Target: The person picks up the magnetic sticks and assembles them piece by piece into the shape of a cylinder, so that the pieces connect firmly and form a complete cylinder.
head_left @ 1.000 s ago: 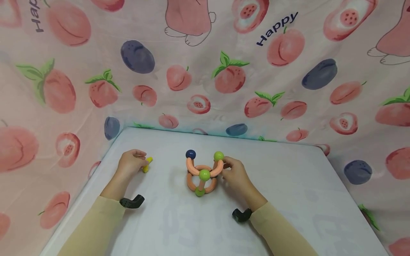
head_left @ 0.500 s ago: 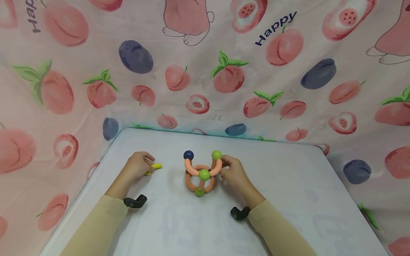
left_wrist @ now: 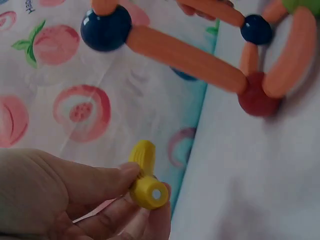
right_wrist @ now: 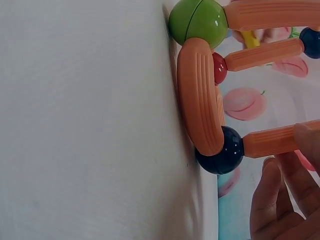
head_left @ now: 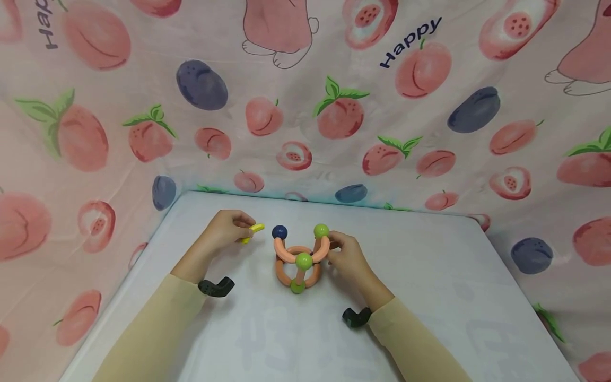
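My left hand (head_left: 226, 233) pinches a short curved yellow magnetic stick (left_wrist: 144, 162) between thumb and fingers. A pale disc shows in its round end. It is just left of a standing magnetic ball-and-stick frame (head_left: 313, 276) made of orange sticks and coloured balls. On the frame's top left is a navy ball (head_left: 279, 232), the corner nearest the yellow stick. A green ball (head_left: 321, 231) tops the right corner, and another green ball (head_left: 304, 261) the front. My right hand (head_left: 350, 260) holds an upright orange stick (right_wrist: 270, 141) on the frame's right side, above a lower navy ball (right_wrist: 222, 152).
The frame stands mid-table on a white cloth (head_left: 296, 339). Behind and to the sides hangs a fruit-print curtain (head_left: 305, 132), meeting the table's back edge. Black wrist cameras sit on the left wrist (head_left: 191, 265) and the right wrist (head_left: 382, 296).
My left hand has moved right and away from me with the yellow stick, which has turned, and is now close to the frame. The right hand keeps its hold on the frame.
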Tool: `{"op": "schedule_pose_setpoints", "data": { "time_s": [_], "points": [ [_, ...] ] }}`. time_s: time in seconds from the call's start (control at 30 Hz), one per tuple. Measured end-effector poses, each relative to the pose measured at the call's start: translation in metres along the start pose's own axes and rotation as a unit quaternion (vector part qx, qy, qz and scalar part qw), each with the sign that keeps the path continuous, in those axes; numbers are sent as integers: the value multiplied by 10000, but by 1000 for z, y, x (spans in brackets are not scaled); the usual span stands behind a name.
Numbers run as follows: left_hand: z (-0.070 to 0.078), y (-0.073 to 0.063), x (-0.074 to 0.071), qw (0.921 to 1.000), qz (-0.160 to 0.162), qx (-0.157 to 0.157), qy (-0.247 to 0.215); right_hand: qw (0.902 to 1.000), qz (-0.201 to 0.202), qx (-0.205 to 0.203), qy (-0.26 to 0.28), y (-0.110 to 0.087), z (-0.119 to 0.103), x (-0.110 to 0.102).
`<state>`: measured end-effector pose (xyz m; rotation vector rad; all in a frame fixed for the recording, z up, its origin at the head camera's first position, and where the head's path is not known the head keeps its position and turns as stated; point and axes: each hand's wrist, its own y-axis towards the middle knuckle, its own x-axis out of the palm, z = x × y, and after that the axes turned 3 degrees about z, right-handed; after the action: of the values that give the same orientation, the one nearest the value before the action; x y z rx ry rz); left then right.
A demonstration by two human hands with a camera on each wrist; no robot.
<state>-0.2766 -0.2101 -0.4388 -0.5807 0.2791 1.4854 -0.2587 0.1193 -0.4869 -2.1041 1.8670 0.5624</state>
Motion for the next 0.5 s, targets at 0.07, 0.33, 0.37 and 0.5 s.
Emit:
{"op": "schedule_pose_setpoints", "data": {
  "time_s": [0.07, 0.33, 0.37, 0.5],
  "points": [
    [13, 3, 3, 9997, -41, 40, -245, 10000, 15, -1, 10, 0, 0, 0],
    [51, 17, 16, 9921, -225, 251, -1205, 10000, 19, 33, 49, -1, -1, -1],
    [54, 18, 18, 9904, -282, 250, -1332, 10000, 11, 37, 51, -1, -1, -1],
    [65, 19, 25, 9843, -573, 287, -1647, 10000, -22, 29, 36, -1, -1, -1]
  ]
}}
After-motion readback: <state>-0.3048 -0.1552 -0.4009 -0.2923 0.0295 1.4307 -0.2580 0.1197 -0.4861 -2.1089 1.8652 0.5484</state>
